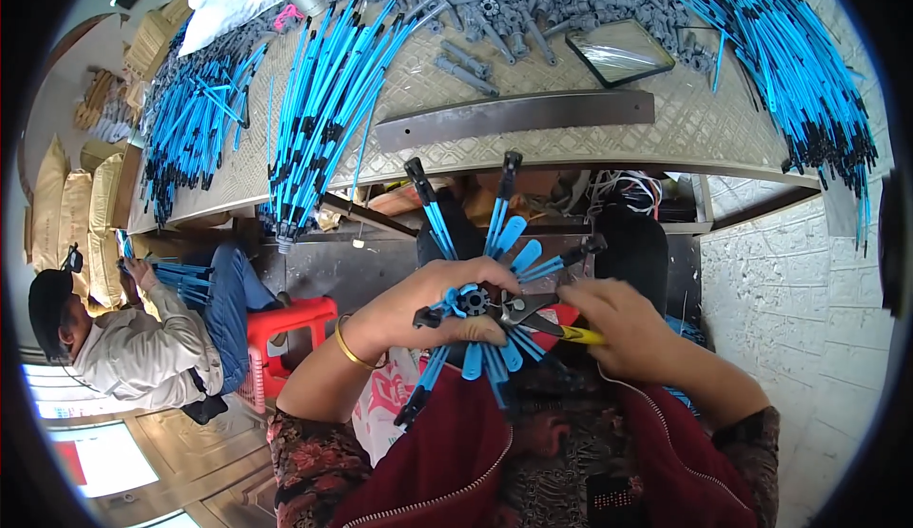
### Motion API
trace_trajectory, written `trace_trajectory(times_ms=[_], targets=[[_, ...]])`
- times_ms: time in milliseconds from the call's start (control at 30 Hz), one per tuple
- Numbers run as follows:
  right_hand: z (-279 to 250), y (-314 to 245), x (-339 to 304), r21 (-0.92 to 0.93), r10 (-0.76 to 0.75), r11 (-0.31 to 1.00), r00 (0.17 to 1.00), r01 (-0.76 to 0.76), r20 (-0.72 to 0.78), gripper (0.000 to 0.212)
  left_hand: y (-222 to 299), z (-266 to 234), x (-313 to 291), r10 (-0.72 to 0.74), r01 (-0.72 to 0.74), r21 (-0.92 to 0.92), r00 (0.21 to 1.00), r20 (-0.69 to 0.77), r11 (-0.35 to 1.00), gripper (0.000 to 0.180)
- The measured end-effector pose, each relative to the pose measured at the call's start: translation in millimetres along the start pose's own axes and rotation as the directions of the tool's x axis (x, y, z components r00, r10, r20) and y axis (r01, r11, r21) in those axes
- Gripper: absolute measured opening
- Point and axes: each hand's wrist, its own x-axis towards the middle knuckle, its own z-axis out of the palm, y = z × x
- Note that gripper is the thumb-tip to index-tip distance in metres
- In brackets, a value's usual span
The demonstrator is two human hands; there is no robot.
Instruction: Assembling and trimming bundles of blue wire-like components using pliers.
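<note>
Here, right hand (623,326) clenched, gripping pliers (550,326)

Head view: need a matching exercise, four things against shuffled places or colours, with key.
1. pliers
2. round dark hub with blue arms
3. long dark strip
4. stool

A. red
B. held in the left hand
C. lying on the table
D. gripped by the right hand

Pairs: 1-D, 2-B, 3-C, 4-A
</note>
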Motion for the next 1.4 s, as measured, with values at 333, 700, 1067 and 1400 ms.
trace_trajectory(times_ms=[333, 700, 1067, 1400], targets=[[-14.1, 1.0, -5.0, 0.29, 0.148, 0.935, 0.968, -0.204, 0.203, 0.032, 5.1, -0.7, 5.3, 0.092, -0.1, 0.049, 0.985, 0.143, 0.994, 0.05], [-18.1, -5.3, 0.2, 0.215, 0.149, 0.957, 0.966, -0.195, 0.213, 0.03, 4.6, -2.3, 2.9, 0.069, -0.075, 0.036, 0.984, 0.164, 0.997, 0.047], [11.8, 28.4, 19.9, 0.275, 0.005, 0.96, 0.989, -0.047, 0.149, 0.035, 1.9, -12.0, 1.8, 0.066, -0.049, -0.067, 0.957, 0.283, 0.997, 0.048], [0.4, -49.2, -11.8, -0.29, 0.294, 0.9, 0.944, -0.326, -0.149, 0.031, 13.4, 8.1, 0.7, -0.05, 0.042, 0.072, 0.993, 0.105, 0.997, 0.036]])
